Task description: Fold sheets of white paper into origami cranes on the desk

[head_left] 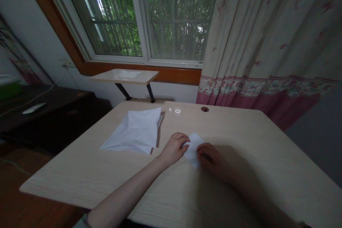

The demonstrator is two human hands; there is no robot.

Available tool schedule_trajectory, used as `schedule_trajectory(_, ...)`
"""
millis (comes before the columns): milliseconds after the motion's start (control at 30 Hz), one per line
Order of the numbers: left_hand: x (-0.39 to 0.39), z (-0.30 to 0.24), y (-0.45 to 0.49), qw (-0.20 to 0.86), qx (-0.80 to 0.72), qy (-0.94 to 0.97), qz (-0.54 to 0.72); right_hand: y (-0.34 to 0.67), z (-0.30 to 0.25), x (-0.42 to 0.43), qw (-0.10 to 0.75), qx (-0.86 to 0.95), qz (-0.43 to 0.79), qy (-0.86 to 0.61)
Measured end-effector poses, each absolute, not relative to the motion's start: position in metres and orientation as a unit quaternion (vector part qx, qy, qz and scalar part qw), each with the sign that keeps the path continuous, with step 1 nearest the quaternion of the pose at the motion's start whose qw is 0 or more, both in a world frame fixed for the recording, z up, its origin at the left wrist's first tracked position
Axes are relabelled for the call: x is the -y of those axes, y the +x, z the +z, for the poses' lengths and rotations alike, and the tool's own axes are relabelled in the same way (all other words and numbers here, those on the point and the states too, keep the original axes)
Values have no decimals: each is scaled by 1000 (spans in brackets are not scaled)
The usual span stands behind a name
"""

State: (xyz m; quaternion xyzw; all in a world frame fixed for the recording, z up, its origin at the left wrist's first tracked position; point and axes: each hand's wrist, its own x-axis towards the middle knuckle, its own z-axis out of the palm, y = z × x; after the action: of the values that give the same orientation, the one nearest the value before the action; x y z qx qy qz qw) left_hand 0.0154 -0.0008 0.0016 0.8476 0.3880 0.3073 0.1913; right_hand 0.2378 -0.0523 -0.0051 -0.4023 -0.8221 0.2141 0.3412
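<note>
A small folded white paper [193,148] lies on the light wooden table [240,156] near the middle. My left hand [174,147] presses on its left edge with curled fingers. From the right, my right hand [212,159] pinches the paper's right side, fingers bent over it. Both hands rest on the tabletop.
A stack of creased white sheets [135,131] lies to the left of my hands. A round cable hole [205,109] is at the table's far edge. Behind are a small wall shelf [125,76], a window, a curtain [267,42] and a dark cabinet [40,110] at left.
</note>
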Motion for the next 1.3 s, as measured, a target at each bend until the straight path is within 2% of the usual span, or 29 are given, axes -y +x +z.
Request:
schedule_trajectory(167,1,0,15,226,-365,850,305,245,-25,44,369,803,121,-452)
schedule_trajectory(333,2,3,14,238,-368,845,305,247,-37,40,359,792,90,-486)
schedule_trajectory(700,5,6,15,254,-357,842,316,249,-30,40,406,789,118,-446)
schedule_trajectory(1300,4,9,15,278,-356,827,334,248,-24,41,419,750,158,-487)
